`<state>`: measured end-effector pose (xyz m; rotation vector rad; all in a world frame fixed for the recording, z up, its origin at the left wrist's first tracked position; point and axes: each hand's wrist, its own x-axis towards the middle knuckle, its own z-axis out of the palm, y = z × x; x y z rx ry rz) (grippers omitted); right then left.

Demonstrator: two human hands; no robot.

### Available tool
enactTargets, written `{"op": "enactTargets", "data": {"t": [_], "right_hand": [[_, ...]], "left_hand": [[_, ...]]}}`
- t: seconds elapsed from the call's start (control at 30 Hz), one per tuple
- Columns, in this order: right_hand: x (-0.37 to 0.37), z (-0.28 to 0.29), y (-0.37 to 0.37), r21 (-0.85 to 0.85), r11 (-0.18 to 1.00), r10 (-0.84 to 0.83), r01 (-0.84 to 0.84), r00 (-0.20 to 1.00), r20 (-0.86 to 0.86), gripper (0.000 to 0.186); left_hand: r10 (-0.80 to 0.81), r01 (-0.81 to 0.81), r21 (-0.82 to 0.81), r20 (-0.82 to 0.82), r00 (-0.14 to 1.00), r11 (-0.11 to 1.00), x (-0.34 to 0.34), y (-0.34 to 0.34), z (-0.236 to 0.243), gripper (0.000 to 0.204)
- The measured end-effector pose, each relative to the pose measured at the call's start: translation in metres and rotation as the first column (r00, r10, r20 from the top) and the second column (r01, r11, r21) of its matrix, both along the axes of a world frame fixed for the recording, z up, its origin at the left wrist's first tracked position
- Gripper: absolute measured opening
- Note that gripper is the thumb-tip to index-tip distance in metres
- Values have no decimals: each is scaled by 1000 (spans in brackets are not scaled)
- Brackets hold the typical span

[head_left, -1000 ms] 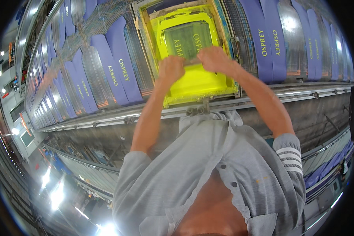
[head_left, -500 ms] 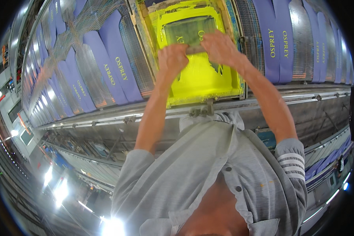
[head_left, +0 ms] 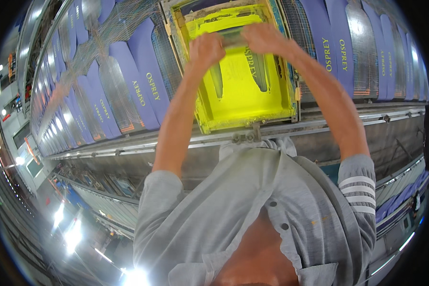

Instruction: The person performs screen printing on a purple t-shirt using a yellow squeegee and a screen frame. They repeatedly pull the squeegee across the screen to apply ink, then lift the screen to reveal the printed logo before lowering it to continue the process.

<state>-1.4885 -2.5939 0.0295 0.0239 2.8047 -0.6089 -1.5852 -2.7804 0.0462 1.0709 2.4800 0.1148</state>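
Left hand [head_left: 207, 47] and right hand [head_left: 263, 38] are further up the yellow frame [head_left: 252, 120] now, both wrapped round a squeegee [head_left: 232, 41] sitting crosswise between 'em.

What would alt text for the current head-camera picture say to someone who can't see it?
A person's left hand and right hand grip a blurred bar over a framed screen spread with bright yellow ink. Purple panels with yellow lettering lie in rows on either side.
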Motion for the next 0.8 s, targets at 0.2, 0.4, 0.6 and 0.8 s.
{"op": "enactTargets", "data": {"t": [0.2, 0.4, 0.6, 0.8], "right_hand": [[-42, -31, 29, 50, 999, 15, -13, 999, -41, 12], [77, -32, -36, -120, 992, -2, -34, 958, -287, 4], [160, -4, -87, -148, 988, 40, -51, 996, -80, 15], [140, -10, -14, -254, 931, -342, 264, 874, -345, 50]], "left_hand": [[-21, 19, -38, -55, 998, 999, -33, 29, -8, 36], [29, -31, 101, 23, 999, 994, 69, -38, -8, 34], [109, -127, 207, 99, 989, 970, 162, -86, 0, 35], [89, -102, 144, 88, 992, 984, 164, -87, 4, 38]]}}
